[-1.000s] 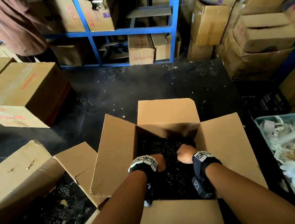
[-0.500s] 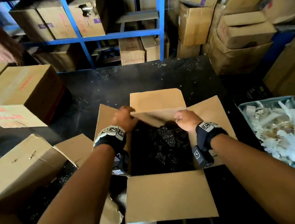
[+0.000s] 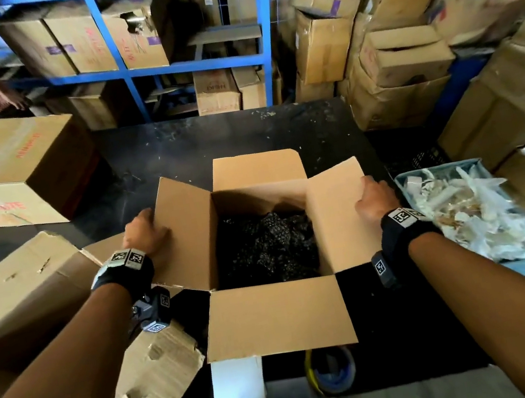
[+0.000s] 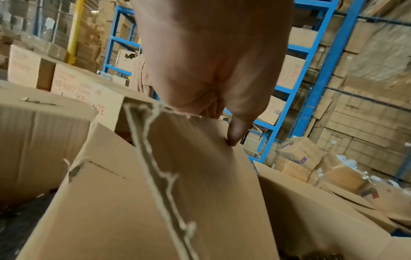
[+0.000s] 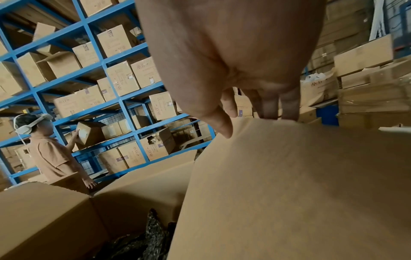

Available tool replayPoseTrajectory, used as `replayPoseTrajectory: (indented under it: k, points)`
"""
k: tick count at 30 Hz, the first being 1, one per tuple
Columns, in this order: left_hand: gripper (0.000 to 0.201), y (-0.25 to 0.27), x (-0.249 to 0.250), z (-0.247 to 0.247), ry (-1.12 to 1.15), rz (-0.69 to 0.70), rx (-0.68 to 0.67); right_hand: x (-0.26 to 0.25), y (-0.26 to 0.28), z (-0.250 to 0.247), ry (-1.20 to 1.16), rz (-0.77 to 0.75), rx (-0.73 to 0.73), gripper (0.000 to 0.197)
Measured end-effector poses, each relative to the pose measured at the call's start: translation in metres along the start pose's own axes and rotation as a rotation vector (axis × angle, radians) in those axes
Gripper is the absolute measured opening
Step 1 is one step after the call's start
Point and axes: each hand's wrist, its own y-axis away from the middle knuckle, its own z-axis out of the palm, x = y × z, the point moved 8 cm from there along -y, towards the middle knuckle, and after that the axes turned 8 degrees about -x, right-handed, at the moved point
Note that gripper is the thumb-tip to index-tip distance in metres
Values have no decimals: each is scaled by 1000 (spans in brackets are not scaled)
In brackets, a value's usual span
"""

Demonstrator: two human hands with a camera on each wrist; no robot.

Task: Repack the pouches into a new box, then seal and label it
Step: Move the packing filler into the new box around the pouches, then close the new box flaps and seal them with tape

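Observation:
A new cardboard box (image 3: 276, 318) stands on the dark table with all its flaps open. Dark patterned pouches (image 3: 268, 243) fill its inside and also show in the right wrist view as pouches (image 5: 142, 242). My left hand (image 3: 144, 231) grips the outer edge of the left flap (image 3: 186, 232). In the left wrist view the left hand (image 4: 222, 109) has its thumb pressed on the flap's face and its fingers hidden behind the edge. My right hand (image 3: 373, 198) grips the outer edge of the right flap (image 3: 336, 214). From the right wrist, the right hand (image 5: 246, 112) curls its fingers over that edge.
An older torn box (image 3: 10, 296) lies open at the left. A tape roll (image 3: 332, 374) and a white sheet (image 3: 238, 382) sit at the near table edge. A blue bin of paper scraps (image 3: 466, 220) stands at the right. Another person (image 5: 46, 151) works at the blue shelving (image 3: 135, 70).
Both hands came up out of the box, passed the far flap, and moved apart. Each now holds a side flap by its outer edge.

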Motion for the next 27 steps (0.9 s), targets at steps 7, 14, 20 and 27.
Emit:
replayPoseTrajectory:
  k: [7, 14, 20, 27]
  points:
    - [46, 8, 6, -4, 58, -29, 32, -1, 5, -8, -58, -8, 31, 39]
    - [37, 11, -6, -6, 141, -144, 22, -1, 3, -19, -78, -40, 26, 31]
    - [29, 13, -8, -1, 150, -116, -20, 0, 2, -21, -76, -84, 27, 25]
    - [39, 28, -22, 6, 189, -122, -76, 13, 7, -15, -191, -56, 13, 36]
